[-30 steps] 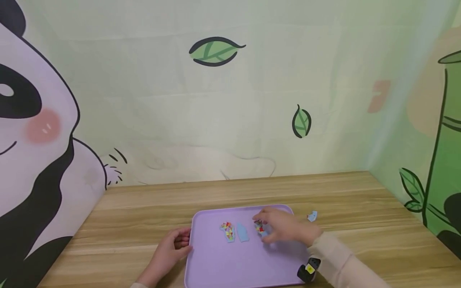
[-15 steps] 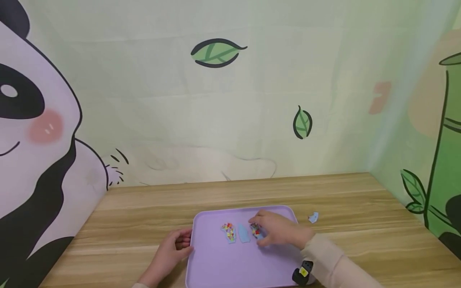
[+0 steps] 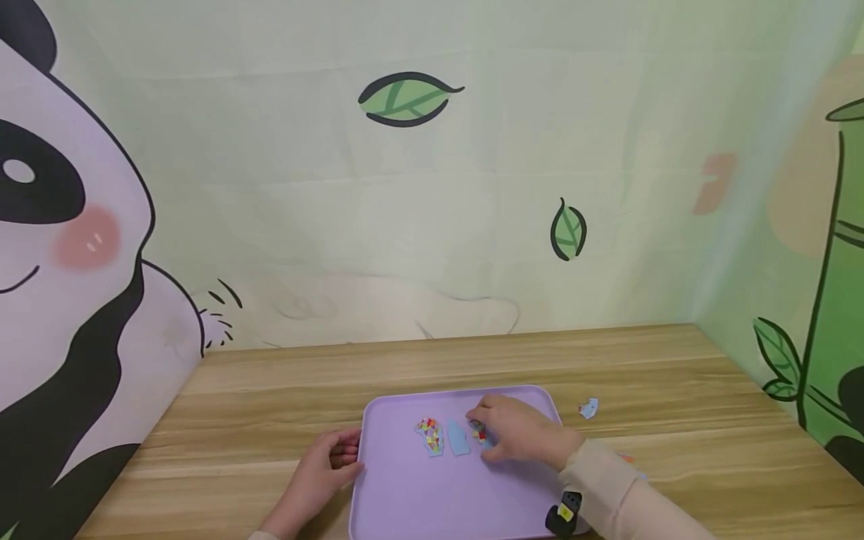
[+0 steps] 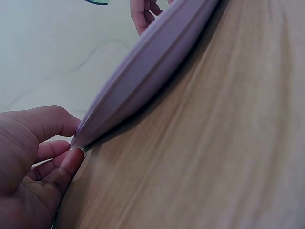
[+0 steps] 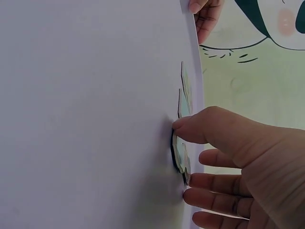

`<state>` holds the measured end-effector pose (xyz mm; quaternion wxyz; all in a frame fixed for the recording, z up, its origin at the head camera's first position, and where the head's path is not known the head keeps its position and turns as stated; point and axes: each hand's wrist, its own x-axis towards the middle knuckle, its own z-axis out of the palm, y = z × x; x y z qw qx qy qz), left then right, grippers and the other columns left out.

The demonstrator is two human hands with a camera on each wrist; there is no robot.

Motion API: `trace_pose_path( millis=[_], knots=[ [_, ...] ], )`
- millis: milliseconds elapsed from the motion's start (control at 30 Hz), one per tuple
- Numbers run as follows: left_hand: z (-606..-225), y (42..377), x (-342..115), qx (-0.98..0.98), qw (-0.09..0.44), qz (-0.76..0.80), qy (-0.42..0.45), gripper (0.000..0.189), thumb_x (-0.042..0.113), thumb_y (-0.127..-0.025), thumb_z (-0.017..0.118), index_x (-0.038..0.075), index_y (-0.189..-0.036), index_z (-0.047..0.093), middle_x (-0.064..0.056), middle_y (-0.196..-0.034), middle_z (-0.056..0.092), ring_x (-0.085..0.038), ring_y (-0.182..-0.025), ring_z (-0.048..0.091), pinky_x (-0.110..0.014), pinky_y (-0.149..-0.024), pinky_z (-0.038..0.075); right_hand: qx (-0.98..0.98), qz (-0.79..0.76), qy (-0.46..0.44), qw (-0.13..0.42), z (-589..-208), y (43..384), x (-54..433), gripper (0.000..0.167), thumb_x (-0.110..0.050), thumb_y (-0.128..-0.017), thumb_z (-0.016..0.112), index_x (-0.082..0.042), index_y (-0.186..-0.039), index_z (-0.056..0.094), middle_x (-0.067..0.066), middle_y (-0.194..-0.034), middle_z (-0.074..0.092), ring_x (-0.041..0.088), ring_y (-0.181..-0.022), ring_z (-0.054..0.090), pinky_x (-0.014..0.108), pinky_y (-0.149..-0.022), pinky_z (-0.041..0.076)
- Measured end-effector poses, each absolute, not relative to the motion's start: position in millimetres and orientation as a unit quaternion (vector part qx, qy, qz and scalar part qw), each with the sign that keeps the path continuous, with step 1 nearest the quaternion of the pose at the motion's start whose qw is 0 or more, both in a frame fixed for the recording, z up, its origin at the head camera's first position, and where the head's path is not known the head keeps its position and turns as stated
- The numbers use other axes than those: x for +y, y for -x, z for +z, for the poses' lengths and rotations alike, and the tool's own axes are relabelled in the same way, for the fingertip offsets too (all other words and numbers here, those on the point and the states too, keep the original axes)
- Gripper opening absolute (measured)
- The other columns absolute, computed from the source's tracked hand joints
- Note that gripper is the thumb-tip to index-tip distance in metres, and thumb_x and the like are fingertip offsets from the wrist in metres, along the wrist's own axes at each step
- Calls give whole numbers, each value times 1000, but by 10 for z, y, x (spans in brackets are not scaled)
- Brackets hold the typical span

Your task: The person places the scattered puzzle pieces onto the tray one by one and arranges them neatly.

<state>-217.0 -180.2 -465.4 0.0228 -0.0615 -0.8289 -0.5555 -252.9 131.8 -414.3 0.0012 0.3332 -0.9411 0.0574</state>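
Observation:
Three flat puzzle pieces stand in a row on the purple tray (image 3: 439, 499). The leftmost piece (image 3: 430, 437) has a colourful pattern on light blue, and the middle piece (image 3: 457, 438) is plain light blue. My right hand (image 3: 523, 431) pinches the third, a blue piece with a multicoloured print (image 3: 479, 433), thumb at its near end and fingers at its far end. In the right wrist view this puzzle piece (image 5: 180, 155) lies close over the tray, partly hidden by the thumb. My left hand (image 3: 320, 469) grips the tray's left rim between thumb and fingers.
A small light blue piece (image 3: 589, 408) lies on the wooden table (image 3: 283, 397) right of the tray. Bits of orange and blue show beside the right sleeve (image 3: 607, 480). A black wrist device (image 3: 565, 514) overlaps the tray's near right corner. Printed walls border the table.
My right hand has slid the printed puzzle piece left, narrowing the gap to the plain one; over the last half second it barely moves. The left hand stays at the rim.

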Motion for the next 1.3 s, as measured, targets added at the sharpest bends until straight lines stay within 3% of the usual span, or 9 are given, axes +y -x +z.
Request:
trace_pose_path(
  millis=[600,900,1133,1300],
  knots=[
    [-4668,2172,-1796,-827,22,-559,60,46,-10,-76,70,-11,-120,57,-18,-106,63,-18,-94,63,-17,-80,56,-941,75,-329,-5,-4142,2526,1357,59,-32,-74,79,-5,-123,62,9,-116,63,23,-107,61,37,-96,53],
    [-4671,2173,-1800,-827,27,-558,63,46,-10,-76,70,-11,-120,57,-18,-106,63,-16,-93,62,-17,-80,56,-935,105,-337,36,-4040,2571,1471,57,-26,-76,77,-3,-126,58,13,-122,63,29,-106,64,40,-90,56],
    [-4679,2185,-1804,-828,30,-557,63,46,-10,-76,71,-11,-120,57,-17,-105,63,-13,-91,62,-17,-80,56,-931,149,-333,21,-3935,2560,1577,54,-23,-82,73,0,-128,56,16,-125,61,32,-113,59,46,-97,51],
    [-4678,2186,-1803,-827,29,-558,65,46,-10,-76,71,-11,-120,57,-17,-106,62,-14,-92,62,-17,-80,56,-930,159,-330,27,-3892,2543,1637,54,-22,-83,73,0,-128,56,16,-123,61,31,-110,60,46,-95,52]
  ],
)
